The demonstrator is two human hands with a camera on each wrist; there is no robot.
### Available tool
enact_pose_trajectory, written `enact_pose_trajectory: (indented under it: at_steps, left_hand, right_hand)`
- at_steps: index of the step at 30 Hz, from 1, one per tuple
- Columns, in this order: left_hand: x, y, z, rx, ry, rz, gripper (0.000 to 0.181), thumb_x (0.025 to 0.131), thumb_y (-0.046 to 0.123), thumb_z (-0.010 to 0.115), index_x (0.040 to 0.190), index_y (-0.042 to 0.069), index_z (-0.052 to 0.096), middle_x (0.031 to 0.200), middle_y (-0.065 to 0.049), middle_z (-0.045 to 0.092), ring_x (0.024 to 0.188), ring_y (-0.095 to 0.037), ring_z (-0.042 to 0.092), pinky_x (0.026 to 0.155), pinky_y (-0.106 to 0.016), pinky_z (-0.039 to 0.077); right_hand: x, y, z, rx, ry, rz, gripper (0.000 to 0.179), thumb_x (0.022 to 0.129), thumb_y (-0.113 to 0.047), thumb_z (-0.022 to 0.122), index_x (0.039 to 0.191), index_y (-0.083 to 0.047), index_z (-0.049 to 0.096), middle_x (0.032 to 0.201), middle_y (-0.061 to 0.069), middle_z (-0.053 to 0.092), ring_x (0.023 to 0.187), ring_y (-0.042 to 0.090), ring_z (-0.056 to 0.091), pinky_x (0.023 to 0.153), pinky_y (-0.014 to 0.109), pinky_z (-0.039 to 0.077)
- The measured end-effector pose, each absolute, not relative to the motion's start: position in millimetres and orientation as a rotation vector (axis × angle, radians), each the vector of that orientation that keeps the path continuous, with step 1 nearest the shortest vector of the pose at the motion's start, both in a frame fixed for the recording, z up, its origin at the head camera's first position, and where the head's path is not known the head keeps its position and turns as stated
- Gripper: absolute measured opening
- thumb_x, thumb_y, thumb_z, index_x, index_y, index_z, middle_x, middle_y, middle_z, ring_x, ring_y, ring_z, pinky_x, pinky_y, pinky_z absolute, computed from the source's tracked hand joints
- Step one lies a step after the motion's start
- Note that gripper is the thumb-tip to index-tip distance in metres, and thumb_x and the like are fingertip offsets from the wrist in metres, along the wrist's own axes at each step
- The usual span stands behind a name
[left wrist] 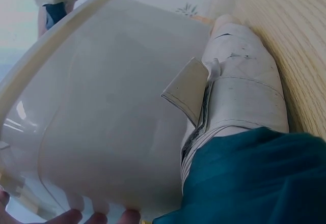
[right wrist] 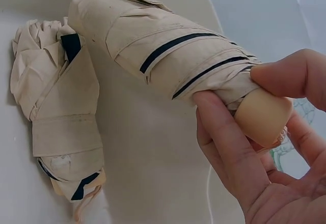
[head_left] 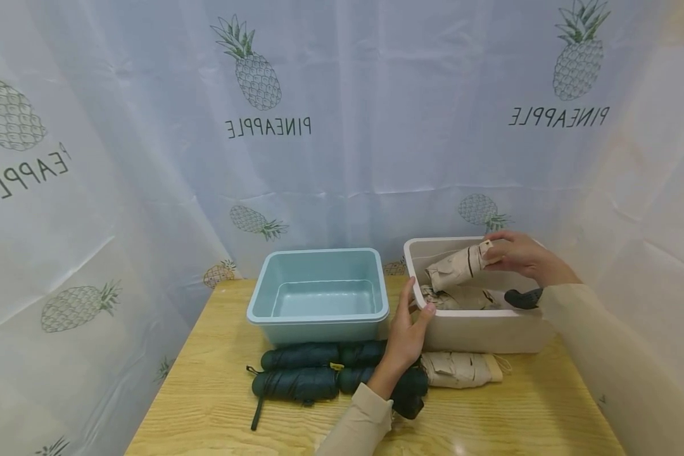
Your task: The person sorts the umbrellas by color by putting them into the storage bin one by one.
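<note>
My right hand (head_left: 519, 256) grips a cream folded umbrella (head_left: 456, 267) by its handle end, tilted over the white bin (head_left: 484, 332). In the right wrist view, thumb and fingers pinch near its pale yellow handle (right wrist: 264, 116). Another cream folded umbrella (right wrist: 66, 107) lies inside the bin, beside a dark curved handle (head_left: 522, 298). My left hand (head_left: 406, 335) holds the bin's front left corner, thumb at the rim. Below that hand lie dark green folded umbrellas (head_left: 299, 384), with a cream folded umbrella (head_left: 456, 369) along the bin's front.
A light blue bin (head_left: 322, 320) stands left of the white one, with nothing seen inside. Both bins are on a wooden table (head_left: 205, 392). A pineapple-print curtain (head_left: 348, 158) hangs behind and at the sides.
</note>
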State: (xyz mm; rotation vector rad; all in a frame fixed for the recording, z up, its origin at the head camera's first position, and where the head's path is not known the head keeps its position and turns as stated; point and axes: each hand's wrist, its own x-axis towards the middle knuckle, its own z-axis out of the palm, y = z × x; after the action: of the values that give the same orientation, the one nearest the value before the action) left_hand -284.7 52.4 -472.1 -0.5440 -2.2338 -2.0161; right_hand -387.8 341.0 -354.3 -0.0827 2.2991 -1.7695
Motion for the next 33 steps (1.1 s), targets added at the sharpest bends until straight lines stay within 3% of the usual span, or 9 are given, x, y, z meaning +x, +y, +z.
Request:
enact_pose_trajectory:
  at_steps: [9,17,22,29,33]
  left_hand:
    - [-284.3,51.0,-471.2,-0.548,-2.239,-2.02,0.067,0.104,0.048,0.052,0.162,0.041,0.02,0.158,-0.003,0.044,0.136,-0.025,0.053,0.099,-0.046,0.052]
    - [-284.7,50.5,-471.1,-0.551,-2.241,-2.018,0.067,0.104,0.049,0.052,0.162,0.041,0.02,0.158,-0.003,0.044,0.137,-0.026,0.053,0.1,-0.048,0.051]
    - [-284.5,50.7,-471.4,-0.559,-2.238,-2.032,0.068,0.103,0.049,0.052,0.162,0.041,0.02,0.159,-0.003,0.042,0.139,-0.027,0.051,0.102,-0.049,0.05]
    - [-284.3,50.4,-471.6,-0.558,-2.235,-2.03,0.068,0.103,0.05,0.052,0.162,0.041,0.02,0.159,-0.004,0.042,0.138,-0.027,0.051,0.101,-0.049,0.051]
    - [-284.1,50.3,-472.1,-0.558,-2.232,-2.026,0.068,0.103,0.049,0.052,0.162,0.041,0.02,0.158,-0.004,0.043,0.138,-0.027,0.052,0.1,-0.048,0.051]
  right_hand:
    - [-396.0,333.2,-359.8,-0.118,2.3,-1.702,0.068,0.094,0.006,0.058,0.15,0.013,0.02,0.118,0.013,0.049,0.092,0.01,0.064,0.089,0.035,0.06]
    - [-396.8,327.0,-362.0,-0.121,2.312,-1.606,0.071,0.096,0.004,0.057,0.153,0.012,0.015,0.112,0.008,0.054,0.091,0.01,0.067,0.099,0.042,0.056]
    - [-394.2,325.3,-360.5,-0.124,2.29,-1.563,0.072,0.097,0.004,0.056,0.154,0.013,0.014,0.11,0.009,0.056,0.092,0.012,0.066,0.099,0.041,0.056]
    - [-391.4,326.4,-360.4,-0.113,2.344,-1.455,0.068,0.096,0.004,0.051,0.152,0.017,0.013,0.127,0.026,0.044,0.098,0.018,0.062,0.1,0.047,0.055]
    - [-391.6,328.7,-362.0,-0.115,2.36,-1.403,0.067,0.097,0.003,0.048,0.151,0.02,0.012,0.14,0.037,0.031,0.11,0.028,0.058,0.103,0.05,0.053]
